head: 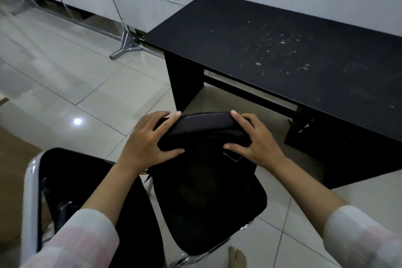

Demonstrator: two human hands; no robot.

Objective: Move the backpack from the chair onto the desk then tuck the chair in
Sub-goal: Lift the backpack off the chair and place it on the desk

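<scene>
A black backpack (204, 137) stands upright on the black seat of a chrome-framed chair (208, 213) in the lower middle of the head view. My left hand (148, 139) grips the left side of its top, fingers wrapped over the edge. My right hand (254, 141) grips the right side the same way. The black desk (282, 50) stretches from the centre to the right edge, just beyond the chair, with white specks scattered on its top. The chair's backrest (65, 191) lies at the lower left, under my left forearm.
Pale floor tiles (65, 72) spread to the left. A metal stand foot (126, 45) and a clear panel sit by the desk's left end against the grey wall. A bare foot (237, 257) shows at the bottom edge. The desk's side panels (185, 82) frame the gap beneath.
</scene>
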